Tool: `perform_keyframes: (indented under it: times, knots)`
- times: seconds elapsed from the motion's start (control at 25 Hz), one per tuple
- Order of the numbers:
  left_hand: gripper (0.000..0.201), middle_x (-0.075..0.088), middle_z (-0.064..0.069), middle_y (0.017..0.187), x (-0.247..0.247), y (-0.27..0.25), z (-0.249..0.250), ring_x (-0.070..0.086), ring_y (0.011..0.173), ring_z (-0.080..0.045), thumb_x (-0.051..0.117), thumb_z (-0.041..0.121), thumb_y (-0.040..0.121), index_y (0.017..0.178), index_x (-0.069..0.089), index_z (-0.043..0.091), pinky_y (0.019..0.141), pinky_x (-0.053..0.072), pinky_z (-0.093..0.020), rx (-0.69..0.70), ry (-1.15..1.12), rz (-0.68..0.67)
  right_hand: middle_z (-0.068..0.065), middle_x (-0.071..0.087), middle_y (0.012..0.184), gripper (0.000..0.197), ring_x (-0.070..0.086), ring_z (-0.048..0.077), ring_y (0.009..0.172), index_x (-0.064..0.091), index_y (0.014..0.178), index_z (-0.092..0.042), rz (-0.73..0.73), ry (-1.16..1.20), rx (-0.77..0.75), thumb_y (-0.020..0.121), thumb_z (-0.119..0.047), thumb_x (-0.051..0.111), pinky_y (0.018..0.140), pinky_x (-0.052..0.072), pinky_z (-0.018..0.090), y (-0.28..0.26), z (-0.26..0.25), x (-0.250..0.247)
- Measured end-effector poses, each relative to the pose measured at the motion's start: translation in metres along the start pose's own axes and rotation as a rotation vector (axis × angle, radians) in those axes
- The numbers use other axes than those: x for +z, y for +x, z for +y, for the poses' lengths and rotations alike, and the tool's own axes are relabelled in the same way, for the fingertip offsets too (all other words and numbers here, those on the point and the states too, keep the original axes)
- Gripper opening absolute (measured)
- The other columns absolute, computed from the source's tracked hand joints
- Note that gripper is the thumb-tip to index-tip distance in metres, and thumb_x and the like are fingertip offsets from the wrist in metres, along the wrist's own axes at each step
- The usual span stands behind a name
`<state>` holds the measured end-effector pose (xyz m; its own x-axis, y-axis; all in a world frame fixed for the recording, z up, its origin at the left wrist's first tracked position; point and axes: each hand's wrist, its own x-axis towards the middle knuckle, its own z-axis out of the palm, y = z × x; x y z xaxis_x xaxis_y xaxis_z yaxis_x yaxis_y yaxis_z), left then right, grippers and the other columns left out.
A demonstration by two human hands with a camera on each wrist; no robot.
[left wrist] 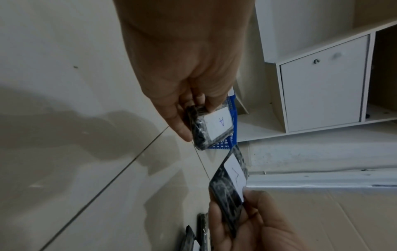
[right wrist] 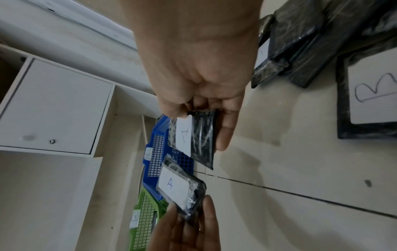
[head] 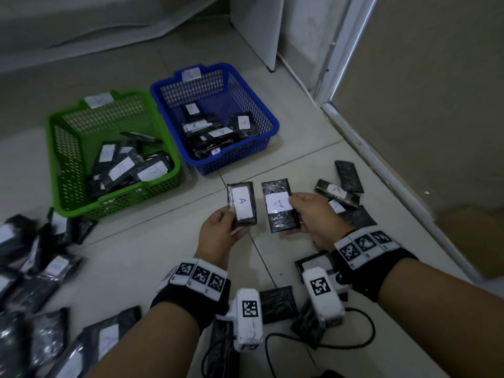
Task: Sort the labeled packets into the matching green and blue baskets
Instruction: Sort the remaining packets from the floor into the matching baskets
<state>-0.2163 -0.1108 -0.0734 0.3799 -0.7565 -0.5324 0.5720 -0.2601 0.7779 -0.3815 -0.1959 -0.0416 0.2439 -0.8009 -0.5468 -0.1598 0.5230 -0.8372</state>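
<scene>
Mid-sort: left hand (head: 218,227) and right hand (head: 313,216) each pinched an A-labelled packet (head: 242,207) above the floor (head: 152,241), blue basket (head: 268,124) and green basket (head: 58,186) were part-filled, many loose packets (head: 41,268) remained.

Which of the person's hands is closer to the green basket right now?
The left. The left hand, holding an A-labelled packet, is just right of the green basket's front corner. The right hand, holding another A packet, is farther right, beyond the left.
</scene>
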Motion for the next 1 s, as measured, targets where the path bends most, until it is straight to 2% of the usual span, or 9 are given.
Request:
perform_keyframes:
  times: [0.16,0.24,0.36,0.48,0.64,0.76,0.84,0.92,1.0]
  knots:
    - [0.025,0.068,-0.013,0.090,-0.016,-0.011,0.017,0.068,0.086,-0.025,0.050,0.014,0.097,0.117,0.057,0.000,0.073,0.059,-0.029,0.029,-0.049,0.001,0.011,0.066,0.084,0.019,0.065,0.023,0.061,0.062,0.093,-0.008,-0.013,-0.004,0.011,0.097,-0.014,0.044,0.045,0.055,0.031,-0.018,-0.020,0.014]
    - [0.028,0.068,-0.019,0.099,-0.022,-0.015,0.033,0.067,0.085,-0.026,0.051,0.010,0.096,0.122,0.053,-0.001,0.069,0.059,-0.027,0.042,-0.085,0.009,0.014,0.064,0.085,0.017,0.064,0.024,0.061,0.060,0.098,-0.005,-0.026,0.005,0.011,0.096,-0.010,0.043,0.045,0.055,0.031,-0.024,-0.038,0.031]
    - [0.035,0.064,-0.026,0.112,-0.029,-0.016,0.061,0.066,0.092,-0.029,0.051,-0.001,0.092,0.127,0.048,-0.001,0.071,0.059,-0.028,0.072,-0.120,0.041,0.012,0.064,0.082,0.015,0.065,0.017,0.056,0.058,0.100,-0.004,-0.062,0.000,-0.044,0.092,-0.001,0.045,0.047,0.056,0.029,-0.018,-0.075,0.056]
    - [0.041,0.063,-0.024,0.117,-0.029,0.003,0.087,0.064,0.103,-0.034,0.053,-0.006,0.088,0.128,0.049,0.000,0.074,0.059,-0.029,0.139,-0.086,0.038,0.012,0.065,0.086,0.018,0.064,0.019,0.066,0.059,0.102,-0.002,-0.128,-0.009,-0.111,0.091,0.005,0.047,0.053,0.056,0.028,0.006,-0.105,0.069]
    - [0.042,0.063,-0.022,0.107,-0.012,0.045,0.112,0.064,0.098,-0.031,0.057,-0.004,0.088,0.127,0.044,0.006,0.076,0.059,-0.032,0.216,-0.107,0.157,0.020,0.061,0.096,0.022,0.061,0.024,0.070,0.057,0.111,0.009,-0.118,0.035,-0.144,0.092,0.008,0.046,0.050,0.057,0.024,0.069,-0.118,0.071]
    - [0.032,0.062,-0.018,0.089,0.004,0.084,0.121,0.064,0.082,-0.025,0.058,-0.001,0.089,0.114,0.045,0.011,0.063,0.058,-0.023,0.324,-0.016,0.217,0.013,0.060,0.082,0.017,0.057,0.015,0.049,0.055,0.108,-0.001,-0.028,-0.047,-0.189,0.092,0.002,0.053,0.040,0.053,0.026,0.128,-0.128,0.067]
    - [0.016,0.061,-0.016,0.088,0.018,0.119,0.125,0.062,0.080,-0.024,0.055,-0.001,0.091,0.105,0.052,0.007,0.062,0.057,-0.020,0.377,0.049,0.231,0.010,0.057,0.072,0.010,0.052,0.011,0.036,0.052,0.096,-0.008,0.022,-0.152,-0.241,0.090,-0.002,0.057,0.035,0.048,0.024,0.171,-0.135,0.067]
    - [0.010,0.061,-0.012,0.090,0.027,0.148,0.127,0.062,0.082,-0.021,0.053,0.000,0.092,0.100,0.059,0.004,0.065,0.057,-0.018,0.403,0.091,0.251,0.010,0.057,0.067,0.016,0.053,0.014,0.038,0.051,0.081,-0.014,0.064,-0.178,-0.274,0.088,-0.001,0.059,0.040,0.050,0.028,0.208,-0.141,0.071]
    - [0.012,0.066,-0.008,0.092,0.032,0.171,0.124,0.065,0.084,-0.017,0.056,0.001,0.091,0.099,0.063,0.007,0.072,0.058,-0.021,0.408,0.109,0.269,0.011,0.058,0.065,0.022,0.054,0.019,0.042,0.052,0.076,-0.017,0.070,-0.168,-0.276,0.087,0.001,0.059,0.053,0.053,0.040,0.239,-0.147,0.080]
